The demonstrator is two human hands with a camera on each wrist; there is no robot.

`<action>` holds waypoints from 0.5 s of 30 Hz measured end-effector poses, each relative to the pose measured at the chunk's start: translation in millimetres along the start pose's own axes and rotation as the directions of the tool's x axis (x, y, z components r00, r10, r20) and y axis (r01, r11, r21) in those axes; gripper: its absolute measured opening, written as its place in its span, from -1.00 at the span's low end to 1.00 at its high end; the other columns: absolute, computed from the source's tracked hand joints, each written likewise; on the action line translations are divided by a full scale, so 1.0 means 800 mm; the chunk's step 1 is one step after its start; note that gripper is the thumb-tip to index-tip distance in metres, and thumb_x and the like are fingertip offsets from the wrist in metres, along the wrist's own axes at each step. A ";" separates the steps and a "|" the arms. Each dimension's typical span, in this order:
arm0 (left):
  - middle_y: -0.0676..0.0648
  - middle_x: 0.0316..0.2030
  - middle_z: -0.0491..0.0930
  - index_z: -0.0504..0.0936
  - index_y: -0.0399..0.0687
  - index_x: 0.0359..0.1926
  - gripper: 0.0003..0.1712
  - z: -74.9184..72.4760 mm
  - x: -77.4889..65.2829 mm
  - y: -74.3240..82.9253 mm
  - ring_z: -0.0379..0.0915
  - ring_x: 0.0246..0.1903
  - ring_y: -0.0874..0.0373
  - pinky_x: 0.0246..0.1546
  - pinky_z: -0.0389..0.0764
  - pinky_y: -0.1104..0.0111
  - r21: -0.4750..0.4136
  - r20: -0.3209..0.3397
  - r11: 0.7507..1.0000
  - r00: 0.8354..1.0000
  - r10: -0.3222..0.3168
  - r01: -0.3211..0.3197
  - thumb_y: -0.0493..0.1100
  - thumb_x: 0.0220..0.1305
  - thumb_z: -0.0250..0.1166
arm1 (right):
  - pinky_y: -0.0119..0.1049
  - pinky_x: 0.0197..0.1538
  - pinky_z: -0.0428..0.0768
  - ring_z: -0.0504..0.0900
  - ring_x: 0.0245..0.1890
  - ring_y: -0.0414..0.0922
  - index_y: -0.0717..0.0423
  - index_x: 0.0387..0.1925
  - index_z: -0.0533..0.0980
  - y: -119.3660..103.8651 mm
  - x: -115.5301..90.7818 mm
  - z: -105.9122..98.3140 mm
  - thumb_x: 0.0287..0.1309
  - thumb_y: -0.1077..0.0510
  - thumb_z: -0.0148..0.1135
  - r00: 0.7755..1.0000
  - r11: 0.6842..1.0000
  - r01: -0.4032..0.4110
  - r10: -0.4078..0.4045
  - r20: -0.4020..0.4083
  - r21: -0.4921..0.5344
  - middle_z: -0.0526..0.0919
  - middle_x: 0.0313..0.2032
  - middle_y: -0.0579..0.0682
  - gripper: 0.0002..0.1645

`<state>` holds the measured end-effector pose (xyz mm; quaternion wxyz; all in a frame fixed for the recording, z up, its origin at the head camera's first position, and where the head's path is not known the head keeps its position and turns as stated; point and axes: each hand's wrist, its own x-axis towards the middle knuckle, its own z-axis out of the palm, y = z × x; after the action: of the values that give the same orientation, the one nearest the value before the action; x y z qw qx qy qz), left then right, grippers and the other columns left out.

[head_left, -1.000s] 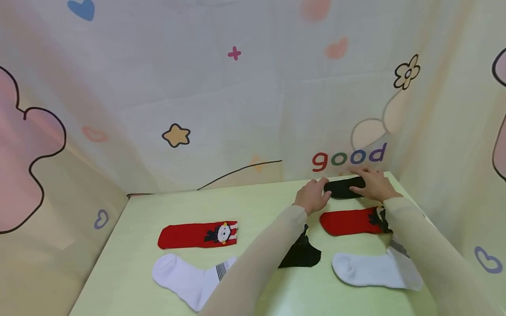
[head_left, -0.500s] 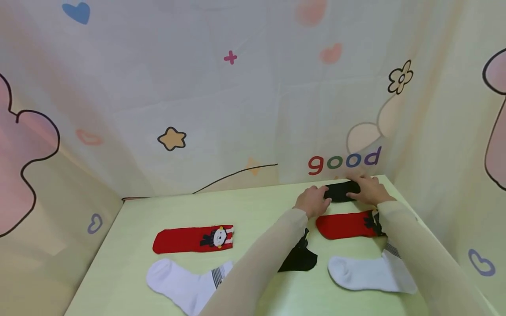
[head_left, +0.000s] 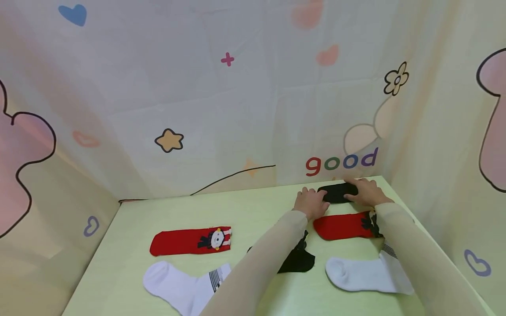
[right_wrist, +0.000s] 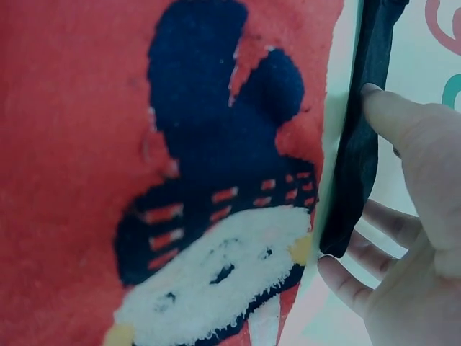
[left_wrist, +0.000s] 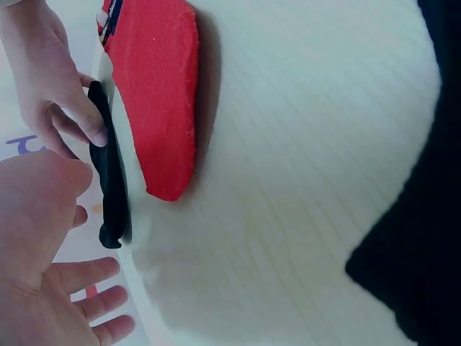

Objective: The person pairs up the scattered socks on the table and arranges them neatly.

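A black sock [head_left: 336, 193] lies flat at the back right of the table. My right hand [head_left: 365, 193] holds its right end, thumb on the near side and fingers at the far edge; in the right wrist view the thumb [right_wrist: 392, 115] presses on the black cloth. At the sock's left end is my left hand [head_left: 311, 204], its fingers [left_wrist: 90, 274] spread and fairly straight in the left wrist view. Just nearer than the black sock lies a red sock [head_left: 341, 226] with a cartoon figure, partly hidden by the right sleeve.
A white sock [head_left: 359, 274] lies at the near right. Another black sock [head_left: 298, 259] is partly covered by the left sleeve. To the left are a second red sock [head_left: 178, 242] and a second white sock [head_left: 174, 281]. A printed curtain [head_left: 221, 109] stands behind the table.
The head view has shifted slightly. My left fingers have come down a little, showing more of the black sock's left end. The right hand stays on the sock.
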<state>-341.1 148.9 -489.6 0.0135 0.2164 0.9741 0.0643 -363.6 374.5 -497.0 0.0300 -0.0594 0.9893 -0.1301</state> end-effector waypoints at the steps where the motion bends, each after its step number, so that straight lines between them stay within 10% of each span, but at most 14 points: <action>1: 0.07 0.20 0.59 0.45 0.42 0.43 -0.46 0.001 0.000 0.001 0.39 0.12 0.11 0.25 0.41 0.25 0.006 -0.002 1.000 1.000 0.000 0.000 0.24 0.51 0.11 | 0.56 0.10 0.38 0.31 0.17 0.58 0.20 0.48 0.26 0.000 0.000 0.000 0.32 -0.02 0.32 1.000 1.000 -0.002 0.002 0.003 -0.002 0.31 0.34 0.55 -0.17; 15: 0.11 0.38 0.46 0.35 0.45 0.50 -0.41 0.017 0.007 0.009 0.21 0.43 0.09 0.47 0.18 0.16 0.065 0.100 0.997 0.994 -0.047 0.041 0.29 0.53 0.04 | 0.55 0.07 0.39 0.33 0.14 0.55 0.25 0.43 0.34 0.008 -0.005 0.002 0.31 -0.08 0.30 1.000 1.000 0.017 -0.017 -0.021 0.025 0.34 0.34 0.49 -0.19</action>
<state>-342.2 159.1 -501.8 0.0577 0.1984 0.9782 0.0224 -360.3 381.1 -500.3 0.0193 -0.0661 0.9873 -0.1432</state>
